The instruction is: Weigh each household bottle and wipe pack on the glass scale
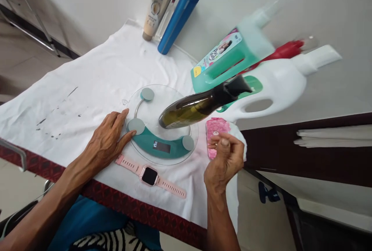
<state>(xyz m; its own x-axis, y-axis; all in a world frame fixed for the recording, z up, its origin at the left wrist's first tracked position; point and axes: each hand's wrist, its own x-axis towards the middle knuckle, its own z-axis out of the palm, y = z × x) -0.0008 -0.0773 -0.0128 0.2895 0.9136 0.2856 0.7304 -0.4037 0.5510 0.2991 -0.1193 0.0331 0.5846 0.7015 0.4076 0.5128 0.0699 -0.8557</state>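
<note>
A round glass scale (151,107) with a teal base and dark display lies on a white cloth (87,84). A dark brown bottle (200,105) with a black cap stands on its right part. My left hand (109,136) rests on the cloth with its fingers stretched out, touching the scale's left rim. My right hand (225,162) hovers right of the scale, thumb and fingers pinched together over a pink glittery phone (215,133); nothing shows in the pinch. A pink smartwatch (149,175) lies flat in front of the scale.
Behind the scale stand a teal detergent jug (229,59), a white jug (279,84), a red item (286,51), a blue cylinder (180,16) and a beige tube (158,5). The table's front edge has a dark red border (130,206). A dark wooden ledge (305,150) lies to the right.
</note>
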